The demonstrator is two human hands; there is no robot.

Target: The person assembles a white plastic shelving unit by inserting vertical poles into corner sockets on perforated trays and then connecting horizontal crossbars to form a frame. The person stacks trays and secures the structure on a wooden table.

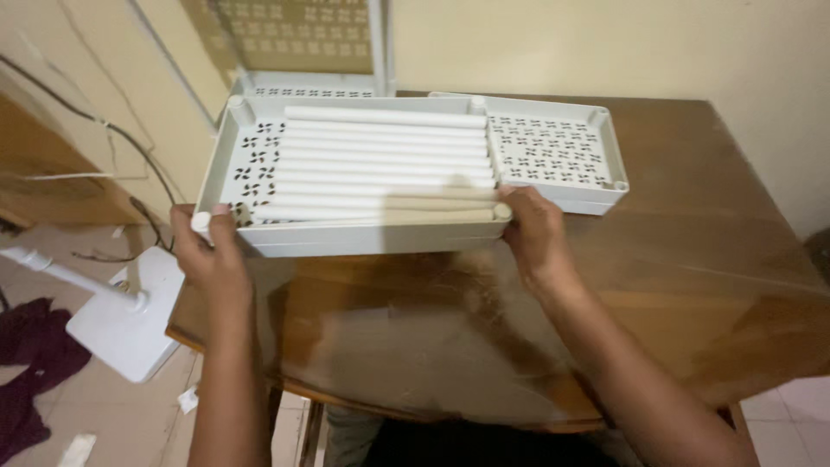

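Many white tubes (385,164) in tray (226,164)

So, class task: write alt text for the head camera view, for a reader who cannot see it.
Two bare hands, left hand and right hand, grip the ends of a white perforated plastic tray filled with white plastic tubes, over a glossy brown wooden table. A second white perforated tray lies behind it.

Left hand (210,251) fingertips are hidden behind the tray (251,143) corner. Beyond the right hand (534,233), the second tray (596,121) is partly covered (its left end).
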